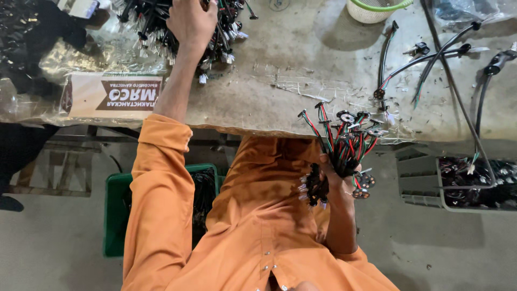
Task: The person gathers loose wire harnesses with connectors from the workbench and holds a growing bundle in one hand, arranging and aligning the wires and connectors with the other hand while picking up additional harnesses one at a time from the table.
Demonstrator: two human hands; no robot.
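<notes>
My left hand [189, 21] reaches up onto the worktable [280, 64] and rests on a pile of short wired connectors [148, 29] at the far left. Its fingers are buried in the pile, so its grip is hidden. My right hand [335, 175] hovers just below the table's near edge, closed around a bundle of connectors [347, 137] with red, green and black wires. The round plug ends fan out above and beside the fist. Both orange sleeves show in the head view.
A cardboard box in clear plastic [107, 94] lies at the table's left edge. Long black cables [425, 59] spread on the right, and a white basket [371, 11] stands at the back. On the floor are a green crate [116, 215] and a grey crate [420, 178], both holding dark wired parts.
</notes>
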